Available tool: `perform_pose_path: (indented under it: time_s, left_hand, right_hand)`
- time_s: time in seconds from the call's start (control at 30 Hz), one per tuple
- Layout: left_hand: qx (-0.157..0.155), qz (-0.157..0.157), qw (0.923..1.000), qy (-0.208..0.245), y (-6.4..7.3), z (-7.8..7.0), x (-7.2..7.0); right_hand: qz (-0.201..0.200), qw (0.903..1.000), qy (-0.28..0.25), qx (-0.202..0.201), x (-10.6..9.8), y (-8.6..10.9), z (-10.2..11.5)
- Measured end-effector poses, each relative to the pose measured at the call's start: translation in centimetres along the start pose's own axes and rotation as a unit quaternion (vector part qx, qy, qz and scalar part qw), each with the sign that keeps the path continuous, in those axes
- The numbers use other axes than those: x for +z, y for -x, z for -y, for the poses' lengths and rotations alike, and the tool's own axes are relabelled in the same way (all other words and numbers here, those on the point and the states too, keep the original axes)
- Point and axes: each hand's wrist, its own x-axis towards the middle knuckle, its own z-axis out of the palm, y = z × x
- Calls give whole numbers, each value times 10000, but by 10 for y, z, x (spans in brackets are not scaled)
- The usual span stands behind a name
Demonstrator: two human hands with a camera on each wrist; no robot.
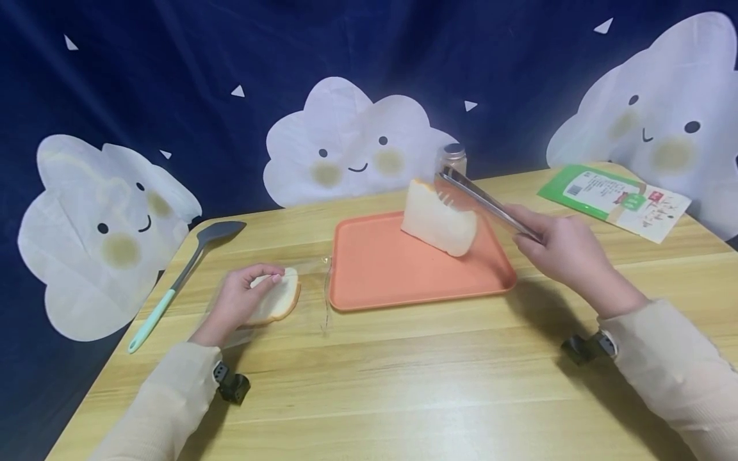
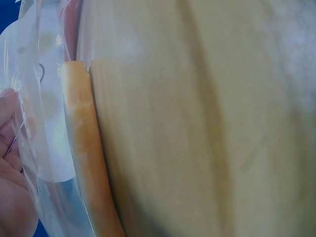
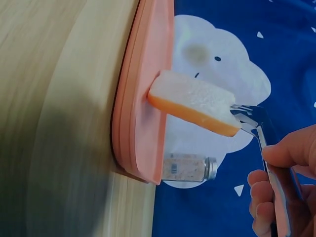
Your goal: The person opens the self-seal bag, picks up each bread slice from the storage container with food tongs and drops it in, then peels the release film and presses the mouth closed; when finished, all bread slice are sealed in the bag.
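My right hand grips metal food tongs with fork-like tines. These tines hold the upper edge of a white bread slice, which stands tilted over the right part of an orange tray. In the right wrist view, the slice's brown crust faces the camera and its lower end is at the tray. At the left, my left hand pinches a clear plastic bag between thumb and fingers. Another bread slice lies inside it; the left wrist view shows its crust through the film.
A spatula with a mint handle lies along the table's left edge. Behind the tray stands a small glass jar with a metal lid. A green and white packet lies at the back right, before a blue cloud-patterned curtain.
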Motion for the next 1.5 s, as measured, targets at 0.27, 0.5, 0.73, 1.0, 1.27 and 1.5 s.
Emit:
perform_pose_path:
  time_s: [0.27, 0.5, 0.73, 1.0, 1.27, 1.5]
  left_hand:
    - [-28, -3, 10000, 0, 1, 0, 0]
    - [-20, -26, 10000, 49, 1, 0, 0]
    - [-28, 6, 10000, 85, 2, 0, 0]
    - [-49, 15, 10000, 28, 2, 1, -1]
    - [-50, -2, 10000, 41, 3, 2, 0]
    - [2, -20, 10000, -10, 1, 1, -1]
  right_hand:
    - [7, 9999, 35, -165, -1, 4, 5]
    - [-44, 9996, 95, -272, -2, 5, 6]
    - [-101, 9988, 90, -466, -2, 7, 8]
    - [-262, 9968, 121, -744, -1, 7, 11]
    - [-875, 9847, 389, -1457, 7, 8, 9]
    - [-295, 9970, 122, -699, 6, 7, 0]
